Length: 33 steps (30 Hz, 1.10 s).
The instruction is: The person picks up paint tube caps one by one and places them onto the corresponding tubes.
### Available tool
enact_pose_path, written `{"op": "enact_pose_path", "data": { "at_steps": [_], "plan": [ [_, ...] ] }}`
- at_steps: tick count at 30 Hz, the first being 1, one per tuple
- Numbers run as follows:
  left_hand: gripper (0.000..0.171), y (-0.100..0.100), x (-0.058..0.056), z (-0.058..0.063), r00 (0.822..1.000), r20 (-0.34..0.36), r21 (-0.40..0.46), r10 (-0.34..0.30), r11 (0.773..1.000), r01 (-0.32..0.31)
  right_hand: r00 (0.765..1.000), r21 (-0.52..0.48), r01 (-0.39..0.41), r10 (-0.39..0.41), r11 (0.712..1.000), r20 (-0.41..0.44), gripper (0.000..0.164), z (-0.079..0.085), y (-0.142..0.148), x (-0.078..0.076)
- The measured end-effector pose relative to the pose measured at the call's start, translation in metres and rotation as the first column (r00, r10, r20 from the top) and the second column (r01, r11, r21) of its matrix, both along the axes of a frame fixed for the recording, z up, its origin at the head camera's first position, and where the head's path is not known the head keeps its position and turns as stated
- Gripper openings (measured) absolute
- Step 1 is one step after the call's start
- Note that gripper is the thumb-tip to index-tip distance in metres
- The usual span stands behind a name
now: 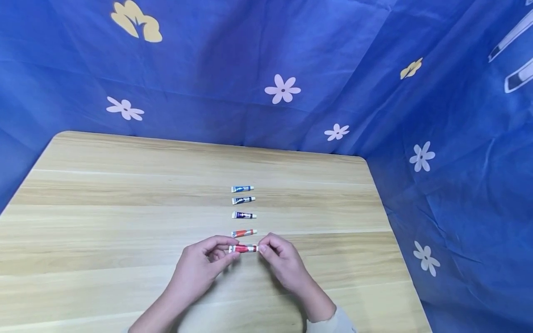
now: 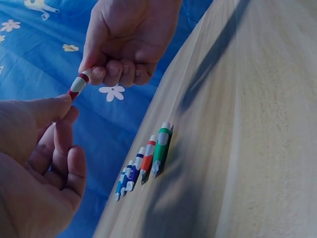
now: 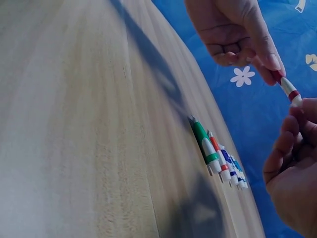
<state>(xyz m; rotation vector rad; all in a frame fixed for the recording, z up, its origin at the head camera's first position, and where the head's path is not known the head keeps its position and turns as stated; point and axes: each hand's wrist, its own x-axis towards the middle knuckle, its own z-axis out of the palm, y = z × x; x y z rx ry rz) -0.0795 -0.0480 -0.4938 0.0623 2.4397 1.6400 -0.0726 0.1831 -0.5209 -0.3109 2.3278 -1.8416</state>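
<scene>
A small red paint tube (image 1: 245, 249) is held above the table between both hands. My left hand (image 1: 199, 267) pinches its flat end between thumb and forefinger. At the other end, my right hand (image 1: 288, 263) pinches the white cap between thumb and curled forefinger. Beyond the hands, an orange tube (image 1: 244, 233), a purple tube (image 1: 243, 215), a dark blue tube (image 1: 243, 200) and a lighter blue tube (image 1: 242, 188) lie in a row, caps to the right. In the left wrist view a green tube (image 2: 161, 148) lies beside the orange one; the head view hides it.
The tubes lie on a pale wood-grain table (image 1: 104, 208) with rounded far corners. Blue cloth (image 1: 233, 83) with white and yellow flowers hangs behind the table and along its right side. Shadows of the arms fall across the wood.
</scene>
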Motion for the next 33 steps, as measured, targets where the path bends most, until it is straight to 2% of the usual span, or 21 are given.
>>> {"op": "enact_pose_path", "data": {
  "at_steps": [4,6,7,10,12,13,14,16,17,21,23,26,30,33],
  "plan": [
    [0.024,0.000,0.001,-0.003,0.999,-0.035,-0.027,-0.021,0.999,0.021,1.000,0.010,-0.022,0.022,1.000,0.019,0.026,0.002,-0.001,0.002],
    [0.026,-0.001,0.002,-0.004,0.992,-0.112,-0.066,-0.049,0.997,0.042,0.999,0.036,-0.036,0.036,0.999,0.019,0.026,0.003,-0.002,0.003],
    [0.027,-0.002,0.002,-0.006,0.983,-0.168,-0.098,-0.071,0.994,0.055,0.999,0.056,-0.043,0.042,0.998,0.017,0.026,0.003,-0.001,0.003],
    [0.029,-0.003,0.002,-0.008,0.934,-0.325,-0.253,-0.151,0.965,0.068,0.998,0.127,-0.061,0.060,0.990,0.006,0.026,0.003,0.000,0.003],
    [0.028,-0.004,0.002,-0.009,0.886,-0.410,-0.365,-0.215,0.929,0.057,0.998,0.170,-0.068,0.069,0.983,0.004,0.027,0.003,0.001,0.002],
    [0.027,-0.004,0.001,-0.009,0.867,-0.435,-0.409,-0.243,0.911,0.050,0.997,0.185,-0.074,0.076,0.980,-0.002,0.027,0.003,0.001,0.002],
    [0.025,-0.003,0.001,-0.009,0.855,-0.445,-0.444,-0.266,0.895,0.048,0.997,0.199,-0.077,0.079,0.977,0.000,0.026,0.003,0.001,0.002],
    [0.022,-0.002,0.002,-0.010,0.839,-0.455,-0.485,-0.298,0.873,0.047,0.997,0.225,-0.080,0.082,0.971,0.000,0.024,0.002,0.002,0.003],
    [0.021,-0.002,0.002,-0.011,0.838,-0.449,-0.493,-0.311,0.868,0.058,0.997,0.246,-0.077,0.079,0.966,0.002,0.023,0.002,0.003,0.003],
    [0.016,-0.001,0.003,-0.016,0.869,-0.371,-0.507,-0.328,0.855,0.106,0.999,0.323,-0.036,0.044,0.946,-0.018,0.019,-0.002,0.008,0.006],
    [0.015,0.000,0.003,-0.019,0.882,-0.331,-0.525,-0.335,0.842,0.123,0.999,0.349,-0.009,0.020,0.937,-0.029,0.018,-0.004,0.011,0.007],
    [0.015,0.001,0.002,-0.024,0.893,-0.293,-0.563,-0.343,0.816,0.129,1.000,0.346,0.009,0.000,0.938,-0.026,0.015,-0.007,0.016,0.009],
    [0.016,0.002,0.002,-0.031,0.897,-0.276,-0.576,-0.347,0.806,0.134,1.000,0.350,0.030,-0.032,0.936,0.000,0.008,-0.010,0.021,0.014],
    [0.016,0.004,0.001,-0.036,0.885,-0.298,-0.583,-0.357,0.802,0.127,0.998,0.348,0.048,-0.056,0.936,0.015,0.005,-0.012,0.025,0.016]
  ]
}}
